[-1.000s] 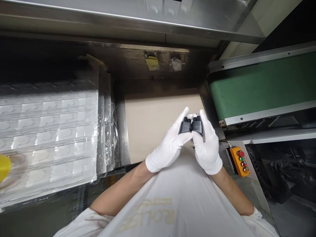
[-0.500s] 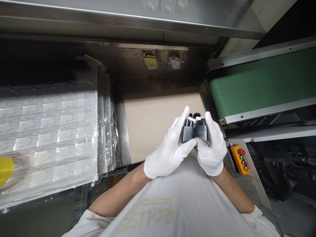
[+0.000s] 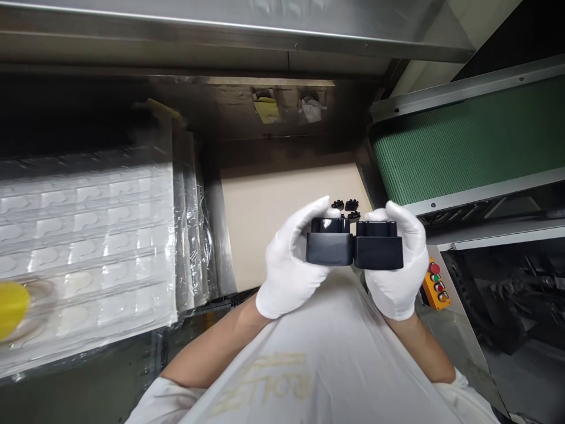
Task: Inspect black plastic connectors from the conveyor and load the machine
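Observation:
My left hand (image 3: 293, 259), in a white glove, is closed on a black plastic part (image 3: 329, 248) with a smooth oval body and shiny raised shapes on top. A similar black part (image 3: 378, 252) is gripped by my gloved right hand (image 3: 399, 265). The two parts sit side by side with their broad sides facing me, their inner ends touching or nearly so. Just beyond my hands, several small black pieces (image 3: 352, 205) with knobbed tops lie on the beige board (image 3: 265, 200); my hands partly hide that group.
Stacked clear plastic trays (image 3: 110, 235) with moulded pockets stand at the left, a blurred yellow object (image 3: 13, 309) over them. A green conveyor belt (image 3: 477, 135) runs at the right. Below it sits an orange control box (image 3: 436, 285) with buttons. A steel ledge (image 3: 220, 35) crosses the top.
Both black parts have been turned so their broad sides now face me. My hands have spread a little apart, uncovering more of the small black pieces behind them.

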Motion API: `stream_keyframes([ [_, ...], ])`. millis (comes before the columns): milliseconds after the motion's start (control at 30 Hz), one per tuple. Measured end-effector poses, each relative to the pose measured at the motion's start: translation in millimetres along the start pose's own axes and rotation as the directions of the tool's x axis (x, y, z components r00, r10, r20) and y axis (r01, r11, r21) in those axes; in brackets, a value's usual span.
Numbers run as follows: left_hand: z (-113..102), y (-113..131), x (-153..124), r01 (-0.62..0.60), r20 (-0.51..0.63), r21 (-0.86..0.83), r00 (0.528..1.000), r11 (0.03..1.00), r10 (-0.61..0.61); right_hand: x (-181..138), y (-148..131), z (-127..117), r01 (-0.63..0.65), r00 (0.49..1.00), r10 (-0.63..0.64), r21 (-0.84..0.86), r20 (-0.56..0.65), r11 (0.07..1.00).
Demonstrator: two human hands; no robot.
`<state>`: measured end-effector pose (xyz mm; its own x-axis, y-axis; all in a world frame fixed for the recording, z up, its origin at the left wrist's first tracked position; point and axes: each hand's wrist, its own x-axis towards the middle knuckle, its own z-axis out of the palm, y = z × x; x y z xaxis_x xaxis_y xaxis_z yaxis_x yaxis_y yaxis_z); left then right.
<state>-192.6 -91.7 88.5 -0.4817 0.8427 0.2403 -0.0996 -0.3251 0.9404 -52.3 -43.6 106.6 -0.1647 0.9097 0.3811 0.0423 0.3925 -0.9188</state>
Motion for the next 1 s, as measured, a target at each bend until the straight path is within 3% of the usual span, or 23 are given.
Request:
stream_keyframes([
  [367, 1, 6, 2, 0.11, -0.028, -0.045, 0.993, 0.993, -0.111, -1, 2, -1, -0.023, 0.999, 0.021, 0.056, 0.032, 0.998],
  [1000, -8, -4, 5, 0.008, 0.045, 0.067, 0.999, 0.998, -0.011, -1, 4, -6, 0.007, 0.997, -0.01, 0.044, 0.077, 0.999],
])
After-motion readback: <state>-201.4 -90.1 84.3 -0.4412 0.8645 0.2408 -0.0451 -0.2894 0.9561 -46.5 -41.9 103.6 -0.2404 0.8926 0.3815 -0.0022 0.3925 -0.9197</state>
